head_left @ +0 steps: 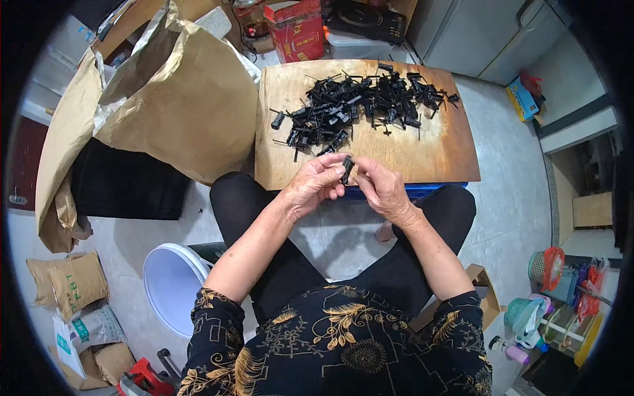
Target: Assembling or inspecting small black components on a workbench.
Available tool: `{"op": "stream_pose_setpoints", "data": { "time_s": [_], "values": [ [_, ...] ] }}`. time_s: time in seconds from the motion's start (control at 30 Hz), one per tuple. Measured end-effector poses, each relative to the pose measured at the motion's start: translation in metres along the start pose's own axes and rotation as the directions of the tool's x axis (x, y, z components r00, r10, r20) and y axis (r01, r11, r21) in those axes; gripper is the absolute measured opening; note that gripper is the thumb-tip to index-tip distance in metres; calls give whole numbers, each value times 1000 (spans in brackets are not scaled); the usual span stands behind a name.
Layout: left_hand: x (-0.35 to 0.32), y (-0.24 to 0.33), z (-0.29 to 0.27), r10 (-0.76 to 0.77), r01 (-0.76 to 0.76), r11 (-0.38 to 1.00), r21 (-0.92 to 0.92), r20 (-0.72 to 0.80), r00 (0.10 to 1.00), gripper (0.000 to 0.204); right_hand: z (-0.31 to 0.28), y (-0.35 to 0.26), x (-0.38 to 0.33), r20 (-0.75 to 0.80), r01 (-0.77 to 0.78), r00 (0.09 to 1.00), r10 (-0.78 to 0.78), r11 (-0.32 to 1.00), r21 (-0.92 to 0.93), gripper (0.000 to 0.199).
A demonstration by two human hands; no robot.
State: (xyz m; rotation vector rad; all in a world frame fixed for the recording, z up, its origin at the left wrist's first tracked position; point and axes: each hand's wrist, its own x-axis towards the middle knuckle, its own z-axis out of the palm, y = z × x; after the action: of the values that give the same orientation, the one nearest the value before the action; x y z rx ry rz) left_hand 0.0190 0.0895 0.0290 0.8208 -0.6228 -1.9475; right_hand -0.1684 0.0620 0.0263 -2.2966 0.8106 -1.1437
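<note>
My left hand point(316, 183) and my right hand point(380, 188) meet at the near edge of a wooden board point(436, 148). Together they pinch one small black plastic part point(347, 169), held upright between the fingertips of both hands. Farther back on the board lies a heap of several similar black plastic parts point(360, 105), some with thin pins sticking out. I am seated, with my knees under the board's near edge.
A large brown paper sack point(175, 99) stands open to the left of the board. A white bucket point(170, 284) sits by my left leg. A red box point(296, 30) stands behind the board. Small bags point(72, 284) and baskets point(548, 267) lie on the floor.
</note>
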Motion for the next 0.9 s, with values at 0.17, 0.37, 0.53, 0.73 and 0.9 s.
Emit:
{"op": "stream_pose_setpoints", "data": {
  "time_s": [0.17,0.37,0.53,0.73,0.9],
  "values": [
    [1,-8,-3,141,-118,977,175,-126,982,40,3,-3,-1,242,-530,848,471,760,377,40],
    [7,-19,0,277,-168,860,482,-165,947,34,15,2,-2,469,-717,693,547,457,527,44],
    [9,-24,0,328,-191,825,532,-175,929,30,20,-2,3,469,-717,681,562,382,583,43],
    [11,-24,3,363,-208,804,558,-183,914,29,24,1,4,507,-739,632,586,261,621,42],
    [11,-24,5,371,-191,801,567,-221,902,29,29,2,3,516,-718,643,565,210,664,41]
  ]
}}
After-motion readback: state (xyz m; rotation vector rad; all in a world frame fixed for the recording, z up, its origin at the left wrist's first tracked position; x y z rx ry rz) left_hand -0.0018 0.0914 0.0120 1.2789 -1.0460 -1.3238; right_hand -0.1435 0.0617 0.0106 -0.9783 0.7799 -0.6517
